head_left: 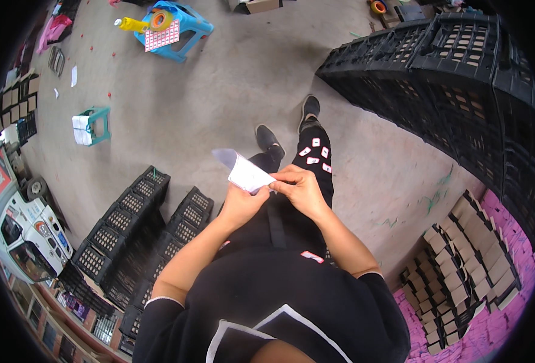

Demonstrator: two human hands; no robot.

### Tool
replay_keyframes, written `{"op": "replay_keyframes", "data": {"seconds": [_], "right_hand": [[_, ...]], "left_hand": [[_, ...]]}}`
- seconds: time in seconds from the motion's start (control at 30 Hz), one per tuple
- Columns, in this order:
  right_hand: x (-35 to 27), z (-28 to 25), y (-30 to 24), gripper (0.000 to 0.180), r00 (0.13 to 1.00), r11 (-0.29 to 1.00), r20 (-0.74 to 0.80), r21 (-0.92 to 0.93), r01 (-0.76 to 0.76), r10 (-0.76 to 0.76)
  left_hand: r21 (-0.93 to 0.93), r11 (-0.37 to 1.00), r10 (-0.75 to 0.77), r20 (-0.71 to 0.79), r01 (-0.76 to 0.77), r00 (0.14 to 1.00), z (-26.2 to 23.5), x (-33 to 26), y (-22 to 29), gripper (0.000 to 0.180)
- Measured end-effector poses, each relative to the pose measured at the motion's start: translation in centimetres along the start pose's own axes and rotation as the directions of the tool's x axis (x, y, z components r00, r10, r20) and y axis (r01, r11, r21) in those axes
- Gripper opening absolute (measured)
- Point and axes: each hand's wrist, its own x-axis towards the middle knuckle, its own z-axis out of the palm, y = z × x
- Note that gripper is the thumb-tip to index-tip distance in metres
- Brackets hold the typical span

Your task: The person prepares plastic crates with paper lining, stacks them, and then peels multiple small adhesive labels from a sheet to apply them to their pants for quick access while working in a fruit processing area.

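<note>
In front of my waist, both hands are closed on a white sheet of paper (248,173). Its far left corner curls up and looks thin and partly see-through. My left hand (242,204) grips the near edge, thumb on top. At the right corner, my right hand (299,190) pinches the paper with thumb and fingertips close to the left thumb. Whether a smaller piece sits between those fingertips is hidden. Several small white stickers with red borders (316,143) are stuck on my right trouser leg, and another sticker (311,257) is on my black shirt.
A blue stool (190,37) ahead bears a yellow bottle (133,25), a tape roll (161,20) and a label sheet (162,38). Black crates stand stacked at left (122,212) and right (443,78). A teal stool (103,123), a truck (33,233) and piled cardboard (470,260) are around.
</note>
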Motion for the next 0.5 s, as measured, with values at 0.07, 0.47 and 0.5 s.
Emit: {"op": "replay_keyframes", "data": {"seconds": [0.07, 0.47, 0.5], "right_hand": [[0.2, -0.5, 0.4, 0.018, 0.997, 0.997, 0.072, 0.070, -0.020, 0.015], [0.3, -1.8, 5.3, 0.010, 0.989, 0.947, -0.046, 0.297, -0.120, 0.140], [0.6, -3.2, 6.1, 0.010, 0.975, 0.966, -0.188, 0.252, -0.065, 0.115]], "left_hand": [[-0.009, 1.000, -0.027, 0.026, 0.027, 0.999, 0.0, -0.1, -0.1, 0.017], [-0.011, 0.990, -0.141, 0.029, 0.141, 0.990, -0.3, -0.5, 0.1, 0.033], [-0.017, 0.993, -0.115, 0.010, 0.115, 0.993, -0.2, -0.3, 0.0, 0.035]]}}
